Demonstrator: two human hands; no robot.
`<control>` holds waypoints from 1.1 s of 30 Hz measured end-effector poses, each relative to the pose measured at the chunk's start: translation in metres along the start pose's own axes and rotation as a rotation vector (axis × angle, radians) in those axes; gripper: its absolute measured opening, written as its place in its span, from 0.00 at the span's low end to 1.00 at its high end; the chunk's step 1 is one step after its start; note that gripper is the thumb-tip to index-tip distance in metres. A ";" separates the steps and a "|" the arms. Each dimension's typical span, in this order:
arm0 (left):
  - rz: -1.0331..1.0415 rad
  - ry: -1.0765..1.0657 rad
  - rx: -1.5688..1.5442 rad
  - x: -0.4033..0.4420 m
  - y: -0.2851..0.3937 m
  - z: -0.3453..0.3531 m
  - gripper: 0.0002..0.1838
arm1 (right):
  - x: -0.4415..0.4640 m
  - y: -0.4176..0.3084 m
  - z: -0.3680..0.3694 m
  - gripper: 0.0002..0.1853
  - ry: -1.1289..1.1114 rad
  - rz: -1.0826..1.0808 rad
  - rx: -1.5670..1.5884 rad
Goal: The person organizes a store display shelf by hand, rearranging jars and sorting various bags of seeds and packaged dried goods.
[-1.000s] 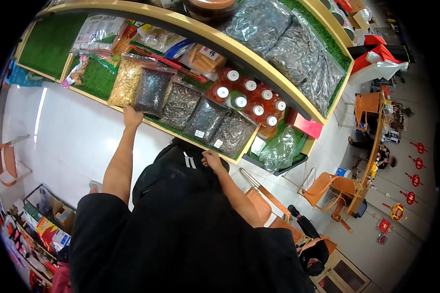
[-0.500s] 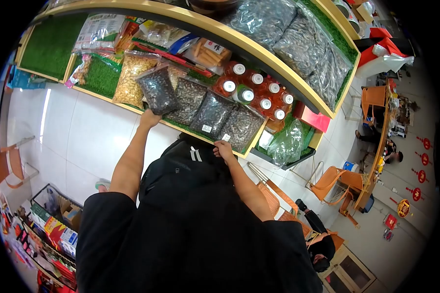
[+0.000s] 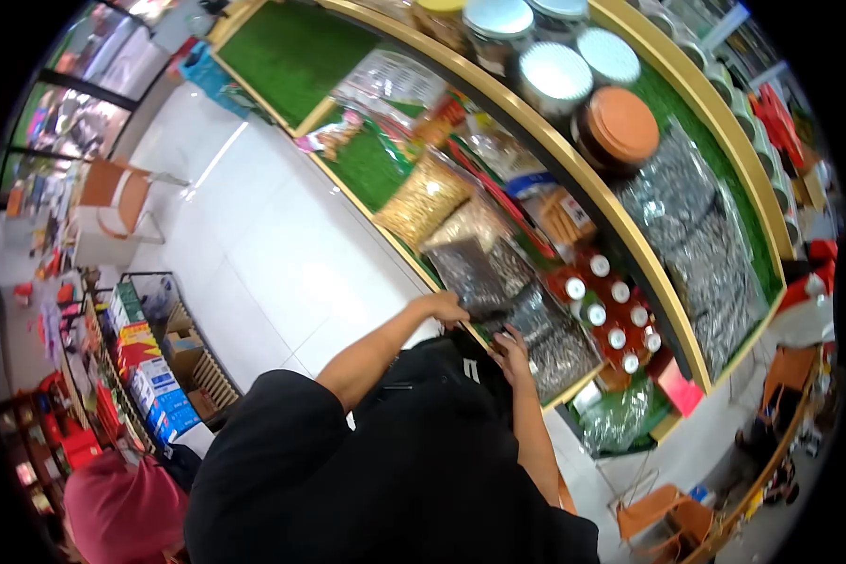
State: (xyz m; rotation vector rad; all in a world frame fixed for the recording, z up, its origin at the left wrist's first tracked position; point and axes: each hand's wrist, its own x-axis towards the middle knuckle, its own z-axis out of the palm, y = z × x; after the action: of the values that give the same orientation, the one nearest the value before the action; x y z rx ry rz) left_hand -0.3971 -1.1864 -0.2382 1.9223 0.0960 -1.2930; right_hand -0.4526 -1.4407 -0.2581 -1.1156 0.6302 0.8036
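My left hand [image 3: 445, 308] is closed on the lower edge of a clear plastic bag of small dark grains [image 3: 467, 273] at the shelf's front. My right hand [image 3: 510, 355] is at the same front edge, its fingers bent together beside a second dark-filled bag [image 3: 533, 315]; what they grip, if anything, is hidden. A bag of dark, seed-like pieces [image 3: 568, 359] lies to the right. On the left are a yellow-filled bag [image 3: 426, 199] and a paler one [image 3: 470, 224], both lying on green turf matting [image 3: 365, 172].
Behind the bags, red bottles with white caps [image 3: 617, 336] stand close together. The upper shelf's wooden rim [image 3: 545, 132] curves above them; jars [image 3: 616, 130] and large dark-filled bags [image 3: 696, 254] sit up there. A person in a red top [image 3: 122, 508] is at lower left.
The view has turned, so the shelf now slants down to the right. The dark bag at my left hand now lies lower, off the yellow-filled bag. My hands are closer together.
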 end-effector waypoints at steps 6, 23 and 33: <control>-0.079 -0.093 0.203 -0.030 0.018 -0.001 0.25 | 0.011 -0.032 0.019 0.35 -0.161 0.118 0.033; 0.147 -0.234 0.447 -0.058 0.071 -0.001 0.26 | -0.016 -0.006 0.014 0.34 0.017 -0.061 -0.360; 0.353 -0.226 0.252 -0.111 0.090 -0.001 0.20 | -0.128 -0.073 0.049 0.31 0.446 -0.585 -0.803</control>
State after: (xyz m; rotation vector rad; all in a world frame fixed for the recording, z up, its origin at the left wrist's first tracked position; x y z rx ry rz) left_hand -0.4073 -1.2079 -0.0968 1.8752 -0.5210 -1.3122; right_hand -0.4630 -1.4412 -0.1030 -2.1264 0.2914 0.2732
